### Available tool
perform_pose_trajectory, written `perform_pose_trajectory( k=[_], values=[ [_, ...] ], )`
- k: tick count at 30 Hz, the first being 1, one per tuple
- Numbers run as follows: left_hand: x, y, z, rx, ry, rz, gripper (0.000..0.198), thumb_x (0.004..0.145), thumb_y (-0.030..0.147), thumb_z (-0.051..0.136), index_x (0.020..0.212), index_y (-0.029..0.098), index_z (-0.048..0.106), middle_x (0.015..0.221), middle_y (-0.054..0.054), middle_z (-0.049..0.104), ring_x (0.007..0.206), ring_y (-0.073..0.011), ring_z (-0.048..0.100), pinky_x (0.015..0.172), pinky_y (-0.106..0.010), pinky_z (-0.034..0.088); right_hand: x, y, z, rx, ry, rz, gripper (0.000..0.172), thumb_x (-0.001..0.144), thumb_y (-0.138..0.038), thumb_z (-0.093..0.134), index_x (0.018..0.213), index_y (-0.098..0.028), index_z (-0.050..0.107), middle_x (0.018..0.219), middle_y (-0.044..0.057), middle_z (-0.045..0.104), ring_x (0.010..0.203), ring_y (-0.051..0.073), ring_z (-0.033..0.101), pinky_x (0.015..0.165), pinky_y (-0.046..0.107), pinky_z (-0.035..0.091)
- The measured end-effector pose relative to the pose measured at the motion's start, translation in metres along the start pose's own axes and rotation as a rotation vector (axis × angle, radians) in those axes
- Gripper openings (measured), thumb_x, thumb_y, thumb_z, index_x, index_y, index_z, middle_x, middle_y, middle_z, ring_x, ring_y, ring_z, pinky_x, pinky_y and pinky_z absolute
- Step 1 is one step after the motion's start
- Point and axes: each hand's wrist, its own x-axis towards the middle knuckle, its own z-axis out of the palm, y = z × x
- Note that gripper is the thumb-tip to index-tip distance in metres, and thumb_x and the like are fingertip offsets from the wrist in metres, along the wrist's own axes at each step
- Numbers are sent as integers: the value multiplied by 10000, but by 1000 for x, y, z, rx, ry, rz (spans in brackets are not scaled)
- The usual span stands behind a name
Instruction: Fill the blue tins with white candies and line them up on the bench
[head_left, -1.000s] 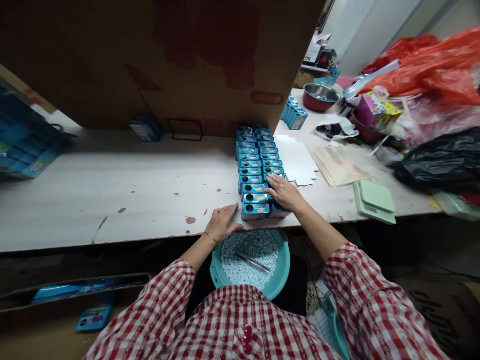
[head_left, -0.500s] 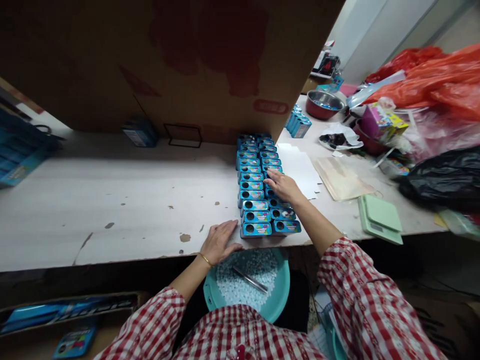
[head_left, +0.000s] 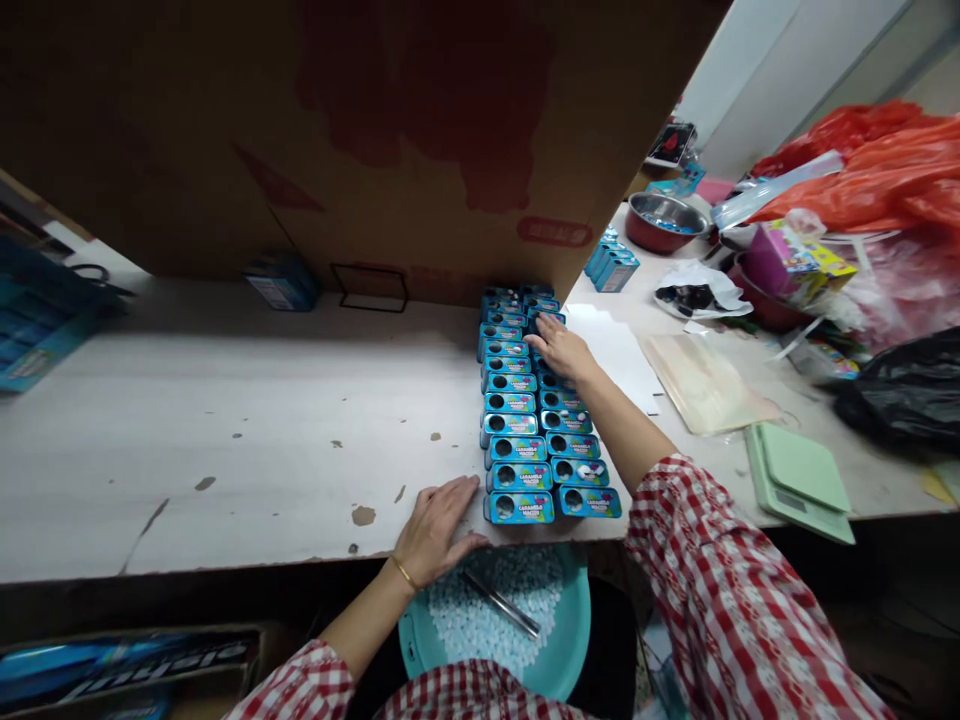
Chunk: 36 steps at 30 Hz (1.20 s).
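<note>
two rows blue tins (head_left: 519,508); teal basin (head_left: 574,640) holds white candies (head_left: 480,625)

The blue tins (head_left: 519,508) bear a label that seems to read "CARAMELO MACIZO", clearest on the nearest row. The red stamp on the carton (head_left: 554,232) and the white lettering on the blue box (head_left: 127,665) stay unreadable.

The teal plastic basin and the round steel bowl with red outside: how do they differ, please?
The teal plastic basin is matte blue-green; the round steel bowl is shiny metal inside, red outside. The basin sits below the table edge, the bowl on its far end. The basin holds white pieces and a metal rod; the bowl shows some blue inside. Both are round and open.
</note>
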Motion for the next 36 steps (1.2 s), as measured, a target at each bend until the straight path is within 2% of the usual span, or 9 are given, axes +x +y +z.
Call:
perform_pose_trajectory(
  k=[3,6,10,15,19,23,26,30,36],
  values=[
    [-1,0,-1,3,-7,-1,789,849,539,463,1461,174,124,1370,-114,466,1244,-244,434,940,-363,340,20,6,5,-11,-63,51,758,899,-582,244,1411,-27,312,1492,156,230,1394,253,146,1137,389,174],
    [-1,1,-2,-1,-16,-6,786,852,539,455,1461,166,126,1380,-115,454,1250,-249,425,939,-366,337,29,12,3,2,-138,58,734,904,-581,217,1396,-54,356,1477,144,278,1376,250,215,1128,381,201],
    [0,3,-4,-13,-46,-24,784,849,547,453,1460,165,143,1388,-119,443,1257,-254,418,947,-370,332,46,14,-5,37,-36,6,711,907,-584,160,1362,-107,427,1455,112,340,1365,241,251,1117,383,228],
    [1,6,-6,-14,-54,-41,774,847,548,454,1455,163,170,1379,-122,453,1255,-252,420,946,-371,335,74,-8,-6,68,2,-64,699,923,-540,138,1403,-83,360,1486,107,273,1383,244,196,1130,396,184],
    [3,7,-7,-4,-43,-46,760,845,560,446,1442,149,215,1356,-137,475,1238,-253,438,939,-373,338,90,-27,2,62,-63,-110,678,926,-529,125,1416,-113,341,1496,97,247,1389,244,175,1127,434,172],
    [3,7,-5,-10,-31,-52,733,852,545,447,1428,137,248,1354,-140,477,1247,-244,430,949,-373,333,101,-30,11,60,-187,-80,639,931,-516,119,1389,-170,399,1491,67,270,1394,240,148,1131,449,136],
    [2,6,-3,-18,-31,-67,731,849,535,460,1430,147,245,1358,-139,472,1252,-243,424,951,-376,335,97,-19,8,155,-165,-83,656,930,-517,77,1414,-170,354,1493,58,262,1393,208,154,1138,417,122],
    [2,6,-2,-39,-43,-83,727,849,534,462,1438,174,232,1364,-135,467,1257,-250,418,956,-384,332,73,-3,0,271,-111,-138,688,923,-516,6,1424,-181,336,1486,34,274,1386,178,180,1140,397,136],
    [4,7,-5,-49,-61,-100,704,854,528,458,1432,186,248,1374,-132,456,1257,-251,420,955,-391,329,39,-14,9,162,-217,-274,689,919,-542,47,1398,-185,391,1485,16,268,1390,185,173,1151,403,105]
  ],
)
